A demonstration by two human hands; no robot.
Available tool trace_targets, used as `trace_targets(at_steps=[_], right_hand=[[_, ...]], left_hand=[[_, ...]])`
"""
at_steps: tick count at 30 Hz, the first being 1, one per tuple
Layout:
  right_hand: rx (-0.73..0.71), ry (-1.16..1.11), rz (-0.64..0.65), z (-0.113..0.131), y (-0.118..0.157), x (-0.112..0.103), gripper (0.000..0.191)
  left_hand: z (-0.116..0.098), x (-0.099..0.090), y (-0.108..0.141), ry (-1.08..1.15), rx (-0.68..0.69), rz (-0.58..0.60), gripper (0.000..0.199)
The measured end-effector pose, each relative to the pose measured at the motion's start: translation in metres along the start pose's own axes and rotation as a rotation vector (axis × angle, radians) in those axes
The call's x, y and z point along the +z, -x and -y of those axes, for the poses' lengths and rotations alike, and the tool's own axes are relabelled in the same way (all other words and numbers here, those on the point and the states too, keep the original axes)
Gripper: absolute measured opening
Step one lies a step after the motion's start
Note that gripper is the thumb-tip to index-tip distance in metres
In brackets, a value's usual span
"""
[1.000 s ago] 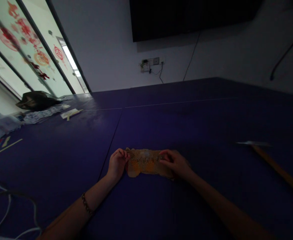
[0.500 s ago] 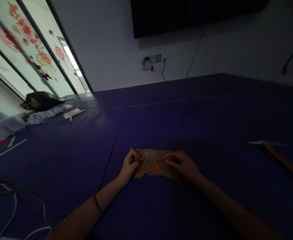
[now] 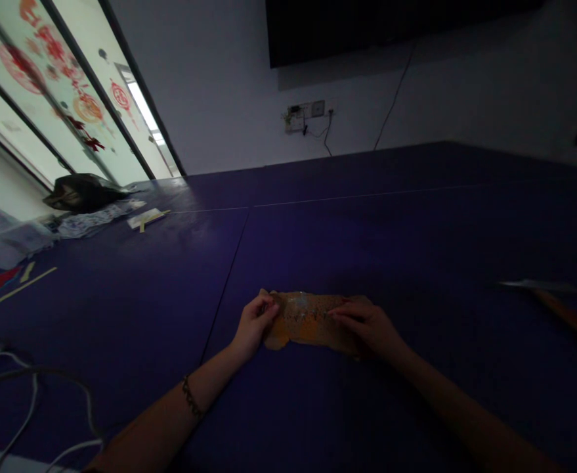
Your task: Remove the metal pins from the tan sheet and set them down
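Observation:
A flat brown and orange piece with ragged edges and small dark specks [image 3: 308, 322] lies on the purple table [image 3: 278, 394] in front of me. At its left end, my left hand [image 3: 256, 322] pinches the edge with thumb and fingers. The fingers of my right hand [image 3: 367, 325] are closed at its right part, thumb and fingertips together near the row of specks. Whether something small is between those fingertips is too dark to tell. A pale shiny patch shows near the top middle of the piece.
A hammer-like tool with a wooden handle [image 3: 568, 318] lies at the right. White cables [image 3: 35, 394] curl at the lower left. Farther back left are a black bag [image 3: 84, 192], a white piece with yellow strips [image 3: 146, 219] and a clear box [image 3: 20, 243].
The view has shifted slightly, so the scene sits a little differently. Both hands stay at the brown piece, with small finger movements only.

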State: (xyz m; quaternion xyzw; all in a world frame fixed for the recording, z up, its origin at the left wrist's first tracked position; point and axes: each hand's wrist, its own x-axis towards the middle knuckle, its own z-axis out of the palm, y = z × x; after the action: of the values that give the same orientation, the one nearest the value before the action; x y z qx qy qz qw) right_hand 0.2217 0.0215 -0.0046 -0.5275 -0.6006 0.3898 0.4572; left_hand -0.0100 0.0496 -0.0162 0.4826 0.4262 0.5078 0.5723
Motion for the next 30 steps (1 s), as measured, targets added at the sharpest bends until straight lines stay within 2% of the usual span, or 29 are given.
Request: trace_targets(at_steps=[3, 6, 12, 18, 24, 30], right_hand=[[0.053, -0.117, -0.066, -0.002, -0.002, -0.003, 0.008], [0.108, -0.278, -0.155, -0.006, -0.005, -0.006, 0.017], [0.131, -0.528, -0.189, -0.006, -0.012, -0.013, 0.030], [0.156, -0.586, -0.137, -0.001, -0.010, -0.013, 0.013], [0.124, -0.535, -0.081, 0.017, -0.006, -0.011, 0.021], [0.010, 0.026, 0.029, 0.017, -0.006, 0.014, 0.012]], left_hand=[[-0.004, -0.001, -0.002, 0.194, -0.072, 0.008, 0.024], [-0.005, -0.002, -0.003, 0.271, -0.124, 0.045, 0.028], [-0.003, 0.003, 0.003, 0.151, -0.072, 0.089, 0.031], [-0.001, 0.003, 0.002, 0.154, -0.033, 0.120, 0.027], [0.007, 0.003, -0.002, 0.138, -0.030, 0.176, 0.029], [0.002, 0.002, 0.001, -0.035, -0.026, 0.166, 0.031]])
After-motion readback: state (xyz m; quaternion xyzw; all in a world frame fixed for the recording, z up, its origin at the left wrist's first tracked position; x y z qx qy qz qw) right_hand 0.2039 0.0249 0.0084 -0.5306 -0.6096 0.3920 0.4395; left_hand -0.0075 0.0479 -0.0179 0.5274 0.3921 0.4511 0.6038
